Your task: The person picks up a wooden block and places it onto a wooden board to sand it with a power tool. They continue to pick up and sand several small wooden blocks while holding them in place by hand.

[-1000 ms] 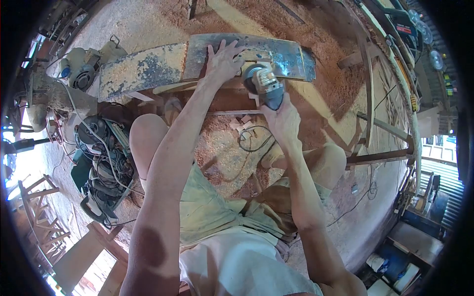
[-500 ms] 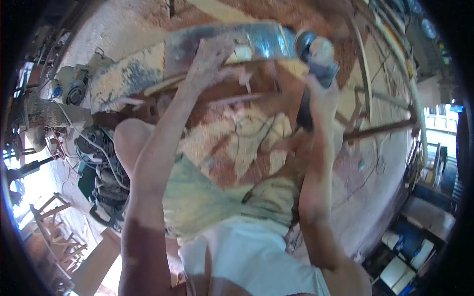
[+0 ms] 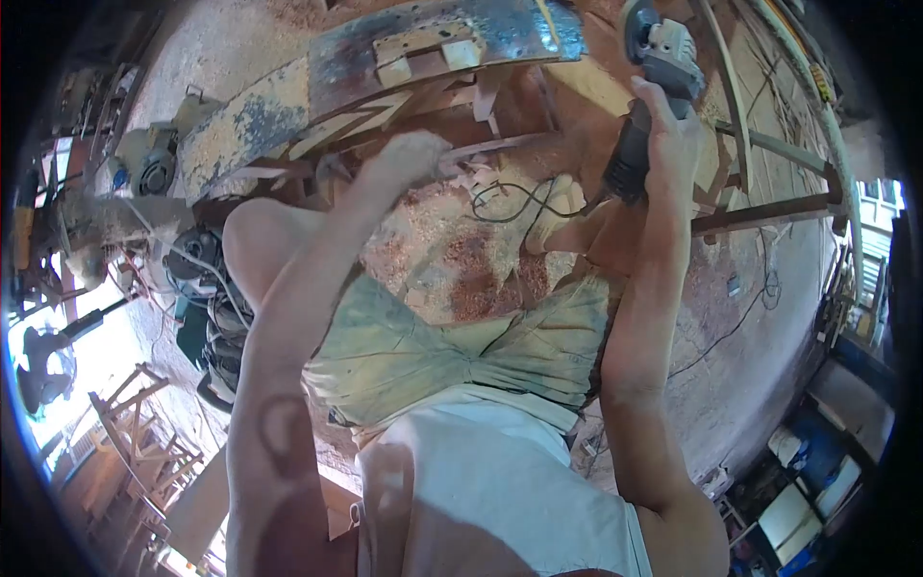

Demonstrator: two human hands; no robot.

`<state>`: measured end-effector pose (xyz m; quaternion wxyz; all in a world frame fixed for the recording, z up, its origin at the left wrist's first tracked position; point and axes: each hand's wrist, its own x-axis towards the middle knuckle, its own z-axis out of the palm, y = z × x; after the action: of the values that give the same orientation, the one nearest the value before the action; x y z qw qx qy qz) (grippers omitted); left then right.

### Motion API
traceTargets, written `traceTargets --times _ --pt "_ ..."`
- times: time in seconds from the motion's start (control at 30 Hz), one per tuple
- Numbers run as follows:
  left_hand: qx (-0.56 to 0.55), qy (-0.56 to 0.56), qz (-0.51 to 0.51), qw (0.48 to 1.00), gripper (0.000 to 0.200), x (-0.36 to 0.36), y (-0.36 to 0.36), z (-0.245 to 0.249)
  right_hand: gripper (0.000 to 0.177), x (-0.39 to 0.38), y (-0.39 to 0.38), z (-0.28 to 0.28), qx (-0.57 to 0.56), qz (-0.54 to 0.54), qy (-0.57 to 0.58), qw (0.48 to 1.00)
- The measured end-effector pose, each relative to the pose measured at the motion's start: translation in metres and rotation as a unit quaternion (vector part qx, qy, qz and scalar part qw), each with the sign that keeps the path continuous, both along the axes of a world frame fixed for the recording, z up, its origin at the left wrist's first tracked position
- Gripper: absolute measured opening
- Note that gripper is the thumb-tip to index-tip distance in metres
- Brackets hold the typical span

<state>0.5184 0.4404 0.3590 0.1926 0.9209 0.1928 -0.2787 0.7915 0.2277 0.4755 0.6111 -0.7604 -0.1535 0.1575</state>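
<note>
Floor [image 3: 707,288] fills most of my view, with wood shavings [image 3: 437,255] spread between my legs. Long curved board [image 3: 258,120] runs across in front of me, from left to past centre. Surface is worn: pale, patchy finish on the left, dark and glossy toward the right end. Dark frame [image 3: 764,213] stands on my right, clear of the board. Dusty motor-like machine [image 3: 154,175] sits off the board's left end.

Angle grinder [image 3: 631,149] is up in my right hand [image 3: 670,135], past the board's right end and off its surface. Fingers are wrapped round the body, thumb along the near side. Disc [image 3: 636,31] is at the far end, pointing away from me, apart from the wood.

Left hand [image 3: 409,157] is in front of the board's near side, over the shavings. Fingers look bent in, but it's blurred; can't tell if they're pinching anything.

Notched wood piece [image 3: 420,42] lies on the dark part of the board, notch toward me. Black cord [image 3: 510,217] loops on the floor below the grinder.
</note>
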Motion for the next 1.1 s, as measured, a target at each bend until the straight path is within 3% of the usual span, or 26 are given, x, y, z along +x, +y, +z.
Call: traceTargets --times 0.07,0.1,0.13,0.17,0.27,0.33,0.37,0.43,0.5,0.53,0.67,0.77,0.87,0.93,0.97,1.03,1.1 --pt "-0.021 -0.083 0.166 0.982 0.067 -0.028 -0.005 0.084 0.042 0.002 0.002 -0.001 -0.036 0.003 -0.03 0.999" --pt "-0.012 -0.211 0.207 0.955 0.061 -0.05 -0.008 0.124 0.043 0.002 0.003 0.005 -0.073 0.004 -0.045 0.996" --pt "-0.002 -0.362 0.233 0.903 0.055 -0.083 0.01 0.109 0.044 0.003 0.002 0.005 -0.109 0.011 -0.06 0.992" --pt "-0.048 -0.445 0.325 0.833 0.048 -0.111 0.005 0.142 0.045 0.006 0.006 0.0 -0.114 0.028 -0.081 0.99" --pt "0.171 -0.419 0.514 0.729 0.042 -0.239 0.002 0.163 0.048 0.012 0.009 -0.023 -0.099 0.076 -0.047 0.991" --pt "0.219 -0.377 0.573 0.694 0.04 -0.336 -0.022 0.119 0.051 0.016 0.018 -0.034 -0.094 0.082 0.002 0.992" --pt "0.282 -0.286 0.577 0.711 0.037 -0.381 -0.042 0.084 0.052 0.016 0.021 -0.036 -0.094 0.075 0.02 0.993" --pt "0.186 -0.175 0.621 0.741 0.029 -0.47 -0.089 -0.025 0.055 0.016 0.028 -0.04 -0.1 0.059 0.039 0.992" --pt "0.097 0.027 0.549 0.83 0.031 -0.525 -0.159 -0.139 0.058 0.011 0.034 -0.043 -0.108 0.036 0.049 0.992" --pt "-0.129 0.051 0.71 0.691 0.031 -0.521 -0.187 -0.146 0.06 0.009 0.038 -0.046 -0.111 0.033 0.044 0.992" --pt "-0.157 0.071 0.739 0.652 0.072 -0.501 -0.302 -0.25 0.073 0.028 0.023 -0.048 -0.127 0.101 0.002 0.987" --pt "0.035 0.004 0.824 0.566 0.069 -0.46 -0.336 -0.308 0.071 0.026 0.022 -0.052 -0.139 0.124 0.046 0.981" --pt "0.071 -0.019 0.823 0.563 0.078 -0.433 -0.322 -0.325 0.061 0.032 0.025 -0.048 -0.146 0.088 0.082 0.982" --pt "0.009 -0.043 0.822 0.568 0.074 -0.431 -0.305 -0.339 0.063 0.06 0.022 -0.05 -0.146 0.088 0.112 0.979" --pt "-0.021 -0.058 0.818 0.572 0.072 -0.435 -0.297 -0.349 0.058 0.028 0.025 -0.035 -0.16 0.073 0.106 0.979" --pt "0.076 -0.148 0.725 0.668 0.058 -0.456 -0.313 -0.385 0.051 0.014 0.023 -0.026 -0.128 0.135 0.106 0.977" --pt "0.0 -0.172 0.756 0.632 0.044 -0.466 -0.306 -0.391 0.044 0.066 0.003 -0.045 -0.124 0.147 0.091 0.977"
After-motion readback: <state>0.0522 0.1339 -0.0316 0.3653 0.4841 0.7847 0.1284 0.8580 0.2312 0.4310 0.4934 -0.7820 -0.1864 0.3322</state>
